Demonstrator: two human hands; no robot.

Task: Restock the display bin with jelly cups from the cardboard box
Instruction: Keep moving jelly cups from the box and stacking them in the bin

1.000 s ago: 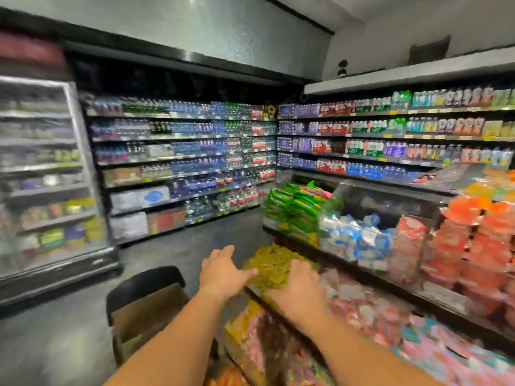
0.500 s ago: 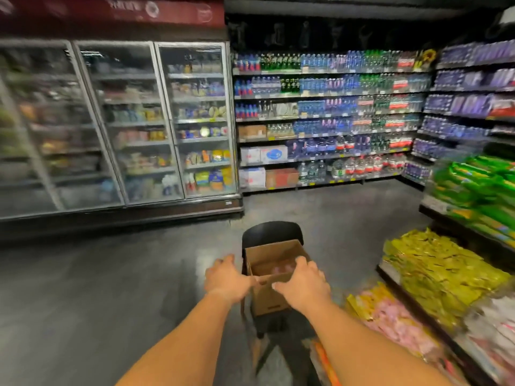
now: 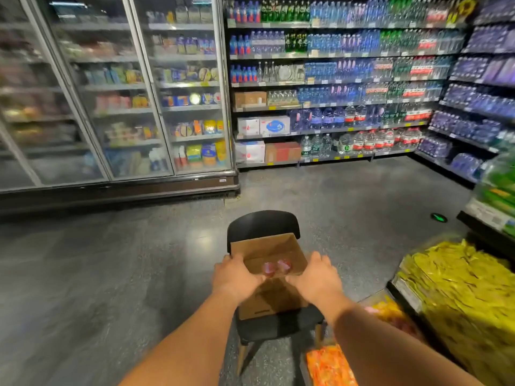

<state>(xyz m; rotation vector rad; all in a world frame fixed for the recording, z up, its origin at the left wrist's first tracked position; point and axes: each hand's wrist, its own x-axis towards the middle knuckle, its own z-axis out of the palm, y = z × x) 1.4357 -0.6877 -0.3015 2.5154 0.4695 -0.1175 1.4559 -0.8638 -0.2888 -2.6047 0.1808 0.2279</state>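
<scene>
Where the cardboard box (image 3: 271, 253) stands open on the black chair (image 3: 263, 222), two pink jelly cups (image 3: 276, 267) lie inside. The left hand (image 3: 235, 277) and right hand (image 3: 315, 278) grip the near rim, fingers curled over it. The display bin (image 3: 401, 291) sits right, holding yellow packets.

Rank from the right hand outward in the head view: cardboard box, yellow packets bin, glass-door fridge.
1. Cardboard box, on the chair, under the right hand.
2. Yellow packets bin, to its right.
3. Glass-door fridge, far left across the floor.
</scene>
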